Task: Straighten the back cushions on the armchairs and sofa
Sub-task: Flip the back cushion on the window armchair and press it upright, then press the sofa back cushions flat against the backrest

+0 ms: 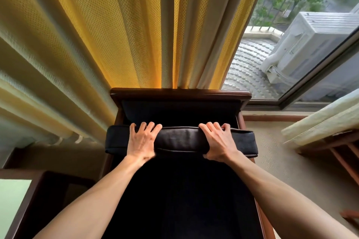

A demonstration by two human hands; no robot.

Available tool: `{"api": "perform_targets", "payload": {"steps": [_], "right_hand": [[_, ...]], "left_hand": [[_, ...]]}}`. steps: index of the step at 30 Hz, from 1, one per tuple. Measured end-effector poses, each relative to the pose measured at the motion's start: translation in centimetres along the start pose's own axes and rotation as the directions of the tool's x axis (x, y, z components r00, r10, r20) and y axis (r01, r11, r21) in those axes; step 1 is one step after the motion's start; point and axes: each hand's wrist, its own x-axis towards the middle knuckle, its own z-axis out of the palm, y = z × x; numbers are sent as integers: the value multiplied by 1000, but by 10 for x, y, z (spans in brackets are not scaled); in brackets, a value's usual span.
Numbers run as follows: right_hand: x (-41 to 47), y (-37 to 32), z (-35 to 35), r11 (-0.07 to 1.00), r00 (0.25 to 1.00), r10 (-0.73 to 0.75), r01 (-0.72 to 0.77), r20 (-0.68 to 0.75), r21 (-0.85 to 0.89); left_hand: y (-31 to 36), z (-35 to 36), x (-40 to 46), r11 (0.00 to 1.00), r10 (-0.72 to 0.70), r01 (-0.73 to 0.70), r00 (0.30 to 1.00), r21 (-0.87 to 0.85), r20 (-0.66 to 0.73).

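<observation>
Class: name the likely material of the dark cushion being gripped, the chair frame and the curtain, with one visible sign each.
Cushion: dark woven fabric, probably; matte, dents under the hands.
Chair frame: likely varnished wood; brown, glossy edge.
Curtain: yellow textile; dotted weave, hanging folds.

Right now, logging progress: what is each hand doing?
Left hand: closed on the back cushion's top edge.
Right hand: closed on the same cushion.

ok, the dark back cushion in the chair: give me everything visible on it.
The back cushion is a dark, near-black fabric pad with a seamed band along its top edge. Seen from above, it stands forward of the wooden chair back, with a gap between them, and spans about the width of the chair. The left hand and right hand both grip its top edge, fingers curled over the far side. Its lower part is lost in shadow.
</observation>
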Motion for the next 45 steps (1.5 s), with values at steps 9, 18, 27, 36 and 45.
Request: {"api": "perform_targets", "payload": {"steps": [9,18,27,36,45], "right_hand": [[16,11,15,997,993,78,-78,-84,0],[27,15,30,986,973,166,-166,-158,17],[55,26,22,985,986,168,-167,-18,40],[63,29,22,986,982,164,-167,89,28],[49,18,-7,983,944,173,-182,281,8]], "left_hand": [[-13,-4,37,1000,13,-11,995,-20,96],[-17,12,41,996,-8,0,997,-94,-83],[-17,8,70,991,-29,29,1000,-132,1],[-11,13,71,992,-51,53,999,-115,18],[-9,-8,52,979,-68,92,989,-181,132]]}}
